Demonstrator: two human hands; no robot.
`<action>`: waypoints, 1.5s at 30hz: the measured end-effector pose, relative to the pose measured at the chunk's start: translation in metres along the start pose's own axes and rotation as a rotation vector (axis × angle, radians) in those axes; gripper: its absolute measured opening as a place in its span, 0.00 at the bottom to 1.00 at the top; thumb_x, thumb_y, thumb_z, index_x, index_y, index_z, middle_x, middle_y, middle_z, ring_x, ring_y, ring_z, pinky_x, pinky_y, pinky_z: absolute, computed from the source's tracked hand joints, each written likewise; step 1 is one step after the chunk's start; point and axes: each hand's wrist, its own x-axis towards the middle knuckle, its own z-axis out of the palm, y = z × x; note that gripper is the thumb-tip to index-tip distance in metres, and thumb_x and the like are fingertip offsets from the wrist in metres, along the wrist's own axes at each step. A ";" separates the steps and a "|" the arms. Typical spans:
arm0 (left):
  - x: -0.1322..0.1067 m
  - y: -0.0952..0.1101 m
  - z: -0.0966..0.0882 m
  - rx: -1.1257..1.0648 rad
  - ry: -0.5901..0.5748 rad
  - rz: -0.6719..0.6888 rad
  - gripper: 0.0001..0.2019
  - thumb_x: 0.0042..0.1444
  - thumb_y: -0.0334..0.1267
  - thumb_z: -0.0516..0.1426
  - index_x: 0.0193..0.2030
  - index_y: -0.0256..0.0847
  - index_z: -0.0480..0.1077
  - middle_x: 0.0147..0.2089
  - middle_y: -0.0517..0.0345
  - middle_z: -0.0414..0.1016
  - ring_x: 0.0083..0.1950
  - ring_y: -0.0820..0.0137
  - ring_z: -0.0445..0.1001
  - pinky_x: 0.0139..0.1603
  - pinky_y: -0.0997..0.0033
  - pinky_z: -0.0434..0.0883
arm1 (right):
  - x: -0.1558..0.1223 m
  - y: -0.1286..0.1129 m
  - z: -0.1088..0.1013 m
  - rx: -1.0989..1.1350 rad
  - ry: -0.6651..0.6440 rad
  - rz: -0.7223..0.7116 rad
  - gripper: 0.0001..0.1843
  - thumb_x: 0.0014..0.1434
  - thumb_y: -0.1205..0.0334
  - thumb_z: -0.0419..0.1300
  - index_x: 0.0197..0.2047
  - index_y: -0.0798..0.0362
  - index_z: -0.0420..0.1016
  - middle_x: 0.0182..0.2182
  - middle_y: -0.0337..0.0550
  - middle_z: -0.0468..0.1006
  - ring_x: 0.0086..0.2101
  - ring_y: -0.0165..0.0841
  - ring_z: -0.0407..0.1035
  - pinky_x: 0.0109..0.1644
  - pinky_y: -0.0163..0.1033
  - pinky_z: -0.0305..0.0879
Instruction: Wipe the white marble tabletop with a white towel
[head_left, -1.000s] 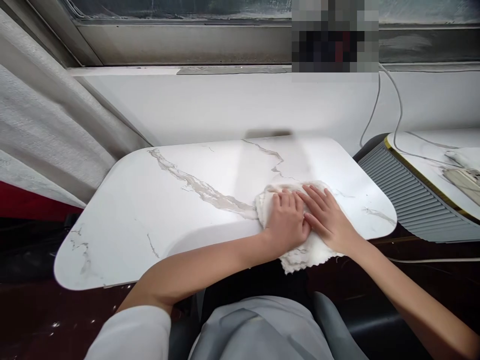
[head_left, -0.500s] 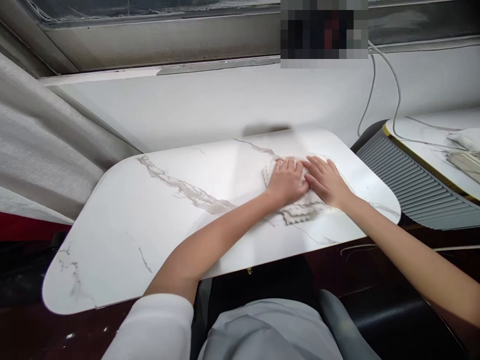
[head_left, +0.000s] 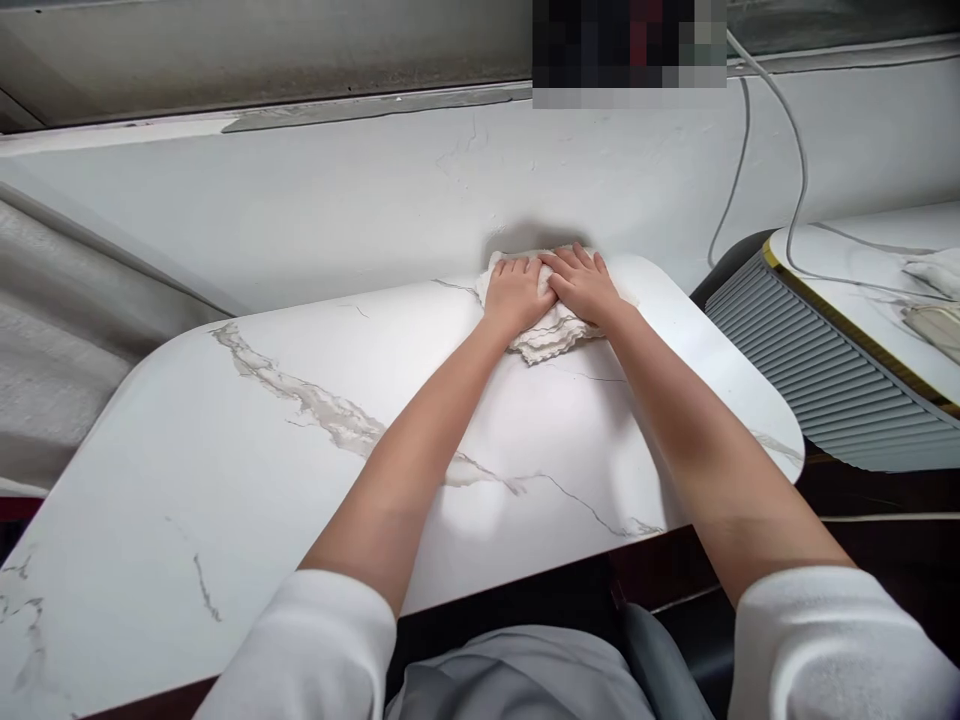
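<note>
Cloth [head_left: 551,340] sits under my left hand [head_left: 517,298] and right hand [head_left: 590,292], at the table's [head_left: 285,500] far edge. My fingers [head_left: 532,273] press flat, slightly spread!

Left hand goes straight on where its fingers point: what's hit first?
Likely the white wall behind the table. The left hand rests on the cloth; the gap to the wall is hard to judge.

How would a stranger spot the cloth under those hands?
Find the big white table with grey-brown streaks beside the wall. Near its far edge, the left hand and right hand lie side by side on a crumpled cloth. Its folds and wavy edge set it apart from the smooth table around it.
</note>
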 end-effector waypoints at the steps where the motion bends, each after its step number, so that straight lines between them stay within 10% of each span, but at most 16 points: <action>1: 0.004 0.001 0.001 -0.001 0.006 -0.001 0.25 0.67 0.43 0.47 0.66 0.33 0.64 0.64 0.44 0.71 0.67 0.57 0.65 0.73 0.55 0.52 | 0.004 0.007 0.001 0.020 0.016 -0.014 0.32 0.68 0.56 0.39 0.72 0.46 0.57 0.72 0.42 0.54 0.72 0.50 0.41 0.72 0.69 0.37; 18: 0.044 0.126 0.041 -0.064 -0.015 0.033 0.29 0.68 0.49 0.44 0.67 0.30 0.62 0.69 0.39 0.64 0.72 0.56 0.58 0.76 0.55 0.47 | -0.038 0.155 -0.033 0.036 0.086 0.084 0.32 0.68 0.48 0.40 0.71 0.47 0.58 0.71 0.45 0.58 0.70 0.45 0.48 0.71 0.62 0.48; 36: -0.087 0.209 0.018 -0.048 -0.009 0.150 0.32 0.68 0.47 0.47 0.68 0.20 0.59 0.70 0.27 0.61 0.72 0.44 0.58 0.74 0.43 0.52 | -0.212 0.133 -0.045 0.014 0.110 0.138 0.32 0.66 0.56 0.41 0.72 0.44 0.55 0.72 0.38 0.55 0.71 0.40 0.45 0.74 0.58 0.47; 45: -0.120 0.214 0.011 -0.036 -0.035 0.236 0.32 0.68 0.47 0.46 0.69 0.20 0.58 0.70 0.26 0.61 0.73 0.44 0.58 0.73 0.41 0.53 | -0.259 0.100 -0.043 -0.018 0.196 0.241 0.31 0.66 0.56 0.40 0.70 0.38 0.57 0.71 0.37 0.57 0.71 0.40 0.46 0.72 0.61 0.47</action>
